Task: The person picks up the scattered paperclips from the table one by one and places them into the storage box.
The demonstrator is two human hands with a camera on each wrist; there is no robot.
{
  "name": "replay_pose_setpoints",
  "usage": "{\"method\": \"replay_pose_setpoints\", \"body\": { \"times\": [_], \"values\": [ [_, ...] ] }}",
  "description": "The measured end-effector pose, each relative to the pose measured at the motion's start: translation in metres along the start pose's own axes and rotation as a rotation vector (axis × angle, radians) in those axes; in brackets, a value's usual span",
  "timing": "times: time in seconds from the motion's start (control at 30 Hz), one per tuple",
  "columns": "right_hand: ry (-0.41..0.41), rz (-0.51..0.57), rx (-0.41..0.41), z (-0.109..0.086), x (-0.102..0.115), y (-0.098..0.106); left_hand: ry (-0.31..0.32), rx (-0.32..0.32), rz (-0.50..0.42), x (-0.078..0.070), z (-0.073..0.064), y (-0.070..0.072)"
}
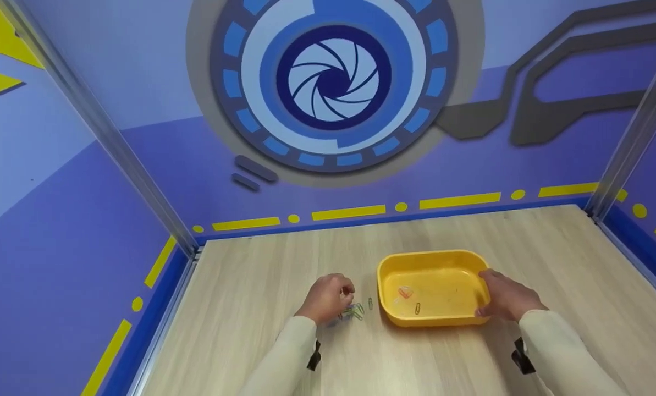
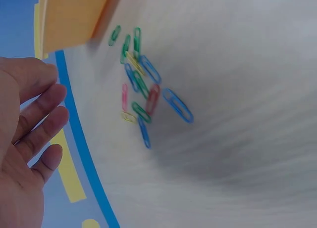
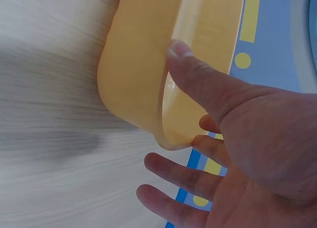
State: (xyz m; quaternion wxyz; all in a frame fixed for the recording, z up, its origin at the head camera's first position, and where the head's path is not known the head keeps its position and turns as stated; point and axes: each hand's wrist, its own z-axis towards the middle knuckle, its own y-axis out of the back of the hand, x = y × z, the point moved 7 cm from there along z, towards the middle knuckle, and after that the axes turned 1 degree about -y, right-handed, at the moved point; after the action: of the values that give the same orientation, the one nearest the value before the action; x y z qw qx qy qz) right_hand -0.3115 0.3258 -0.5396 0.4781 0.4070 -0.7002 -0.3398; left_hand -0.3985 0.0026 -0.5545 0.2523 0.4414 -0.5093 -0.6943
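A yellow plastic tray stands on the table with a few paper clips inside, among them a dark one and an orange one. My right hand grips its right end; in the right wrist view the thumb lies on the rim, while two fingers stick out free. Left of the tray lies a loose heap of coloured paper clips, green, blue, yellow, pink and red. Above the heap hovers my left hand, fingers loosely bent, with nothing visible in it.
One paper clip lies apart, between the heap and the tray. The wooden table ends at a blue printed back wall. Metal posts rise at the corners.
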Motion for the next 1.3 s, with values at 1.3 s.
{"method": "replay_pose_setpoints", "body": {
  "times": [1.3],
  "values": [
    [-0.040, -0.005, -0.027, -0.002, -0.001, -0.001, -0.040, 0.059, 0.053, 0.004, -0.001, -0.043]
  ]
}}
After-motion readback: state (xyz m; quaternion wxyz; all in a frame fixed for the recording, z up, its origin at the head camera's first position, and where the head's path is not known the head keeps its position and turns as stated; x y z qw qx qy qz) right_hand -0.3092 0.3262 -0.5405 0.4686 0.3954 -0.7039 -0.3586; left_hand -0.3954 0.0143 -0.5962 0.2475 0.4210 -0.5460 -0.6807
